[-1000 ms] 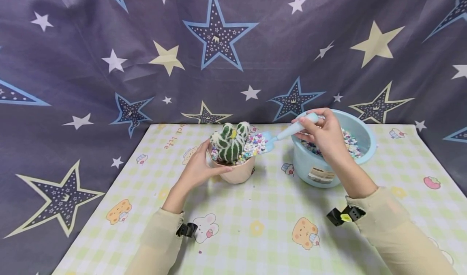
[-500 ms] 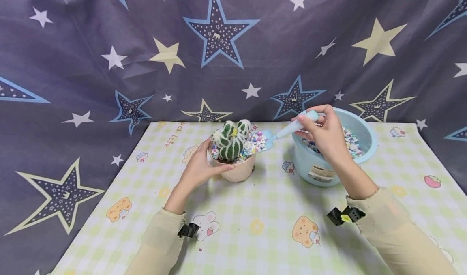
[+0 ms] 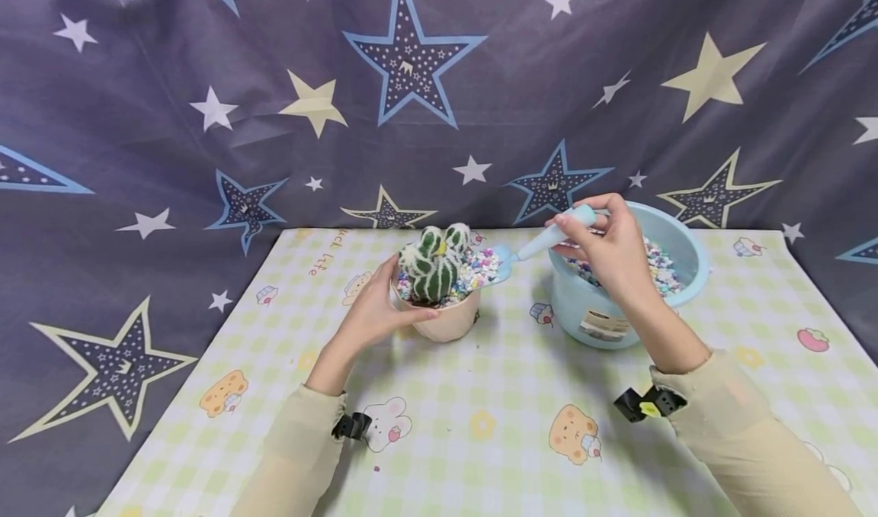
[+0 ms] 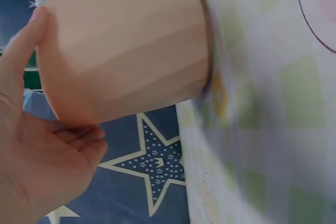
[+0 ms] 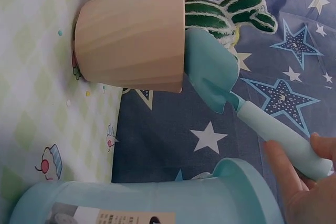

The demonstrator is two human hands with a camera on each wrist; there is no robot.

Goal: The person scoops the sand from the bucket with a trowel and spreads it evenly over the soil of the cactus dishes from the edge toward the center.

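A pale pink flower pot [image 3: 446, 325] with a green, white-fuzzed cactus [image 3: 435, 274] stands on the table among coloured pebbles. My left hand [image 3: 371, 311] grips the pot from its left side, thumb along the near rim, as the left wrist view shows from below. In my right hand [image 3: 613, 252] is the handle of a light blue trowel [image 3: 557, 235], pinched between thumb and fingers. Its blade, loaded with pebbles [image 3: 483, 268], tilts down over the pot's right rim. The right wrist view shows the blade's underside [image 5: 212, 69] right at that rim.
Below and behind my right hand stands a light blue bucket [image 3: 576, 315], partly filled with coloured pebbles [image 3: 660, 269]. A checked tablecloth [image 3: 439, 456] covers the table, with a few stray pebbles on it. A dark starry curtain [image 3: 521, 105] hangs directly behind.
Hands, pot and trowel keep nearly the same places. The trowel's handle end has risen very slightly, with its blade staying at the pot's rim.
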